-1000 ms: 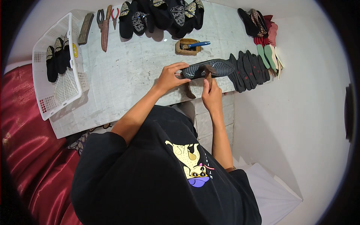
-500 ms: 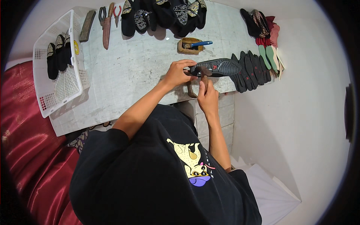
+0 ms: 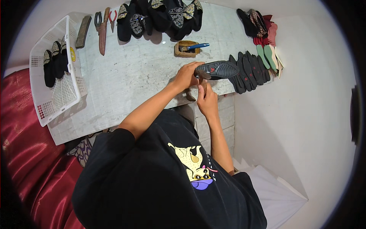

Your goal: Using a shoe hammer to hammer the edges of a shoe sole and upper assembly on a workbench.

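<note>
A black shoe [image 3: 222, 70] lies with its ribbed sole facing up over the table. My left hand [image 3: 186, 75] is closed around its end on the left. In my right hand [image 3: 207, 100] is a hammer [image 3: 203, 74], gripped by its wooden handle, with the head over the held end of the sole. Whether the head touches the sole I cannot tell. Below my hands, a curved brown piece [image 3: 190, 95] shows near the table's front edge; the rest of it is hidden.
Several black soles [image 3: 249, 72] are lined up on the right, near green insoles [image 3: 270, 56]. A brown box [image 3: 186, 50] holds a blue-handled brush [image 3: 198, 46]. Black patterned shoes [image 3: 160, 19] stand at the back. Pliers [image 3: 98, 20] and a white basket [image 3: 77, 72] are left.
The whole view has shifted slightly. My left hand has closed more around the shoe's end, and the hammer head has tilted over the sole. Both hands keep their holds.
</note>
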`<state>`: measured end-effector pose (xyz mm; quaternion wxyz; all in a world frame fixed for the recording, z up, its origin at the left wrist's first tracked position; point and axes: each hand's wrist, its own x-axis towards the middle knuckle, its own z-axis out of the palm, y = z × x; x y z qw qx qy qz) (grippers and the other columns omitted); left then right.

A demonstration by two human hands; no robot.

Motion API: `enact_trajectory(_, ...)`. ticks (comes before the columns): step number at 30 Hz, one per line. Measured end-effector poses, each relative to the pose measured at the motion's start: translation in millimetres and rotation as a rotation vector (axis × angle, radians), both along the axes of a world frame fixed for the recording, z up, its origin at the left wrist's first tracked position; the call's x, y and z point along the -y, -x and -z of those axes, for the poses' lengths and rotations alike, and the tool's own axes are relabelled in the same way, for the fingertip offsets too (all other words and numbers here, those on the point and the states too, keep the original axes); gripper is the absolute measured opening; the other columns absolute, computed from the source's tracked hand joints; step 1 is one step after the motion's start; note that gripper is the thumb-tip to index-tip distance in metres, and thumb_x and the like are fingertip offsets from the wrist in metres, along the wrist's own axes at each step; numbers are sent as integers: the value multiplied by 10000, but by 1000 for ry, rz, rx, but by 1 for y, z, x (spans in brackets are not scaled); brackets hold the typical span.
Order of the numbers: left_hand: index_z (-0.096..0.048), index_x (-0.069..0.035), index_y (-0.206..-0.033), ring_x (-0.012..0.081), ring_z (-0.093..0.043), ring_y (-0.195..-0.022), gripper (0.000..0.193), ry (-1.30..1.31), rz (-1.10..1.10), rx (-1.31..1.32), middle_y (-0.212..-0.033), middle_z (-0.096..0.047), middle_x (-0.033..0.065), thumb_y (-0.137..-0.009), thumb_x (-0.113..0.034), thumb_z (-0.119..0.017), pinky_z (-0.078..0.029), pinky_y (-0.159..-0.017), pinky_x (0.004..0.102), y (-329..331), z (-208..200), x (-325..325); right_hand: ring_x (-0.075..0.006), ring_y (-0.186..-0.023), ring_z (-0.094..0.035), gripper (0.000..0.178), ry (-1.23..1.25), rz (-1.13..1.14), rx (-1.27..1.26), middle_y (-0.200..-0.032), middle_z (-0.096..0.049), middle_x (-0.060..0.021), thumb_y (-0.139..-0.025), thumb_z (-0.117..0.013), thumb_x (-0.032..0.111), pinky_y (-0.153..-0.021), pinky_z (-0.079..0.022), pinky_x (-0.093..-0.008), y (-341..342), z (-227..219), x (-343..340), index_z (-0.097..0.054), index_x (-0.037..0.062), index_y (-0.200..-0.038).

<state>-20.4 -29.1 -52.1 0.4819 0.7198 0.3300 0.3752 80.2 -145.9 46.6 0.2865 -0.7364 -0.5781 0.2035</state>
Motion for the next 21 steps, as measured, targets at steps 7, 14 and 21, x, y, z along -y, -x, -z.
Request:
enact_trajectory(7,-671,-28,-1387,394,-727,-1143,751,42,-41,-35,-1279,-736,225,-662,-31,-865,-572,-990,434,-1,-10,0,-533,-817,-692,202,75,48,-14,-851,-698,-309,-1052,-604,162,-646,-529,-566,-6,2,14,-600,-21,-1139)
enact_trajectory(14,-688,-38,-1370,378,-730,-1143,807,-17,-60,-72,-1254,-748,211,-660,-319,-951,-577,-989,437,-8,1,-4,-501,-765,-703,141,32,103,-21,-793,-682,-281,-1039,-598,122,-625,-530,-514,-10,1,21,-598,-5,-1099)
enact_trajectory(21,-685,-21,-1376,373,-737,-1132,808,3,-50,-102,-1233,-754,218,-683,-342,-950,-576,-987,429,-7,-2,-3,-495,-745,-698,119,-46,166,-8,-765,-663,-269,-1035,-597,107,-609,-518,-491,-23,7,18,-591,-10,-1053)
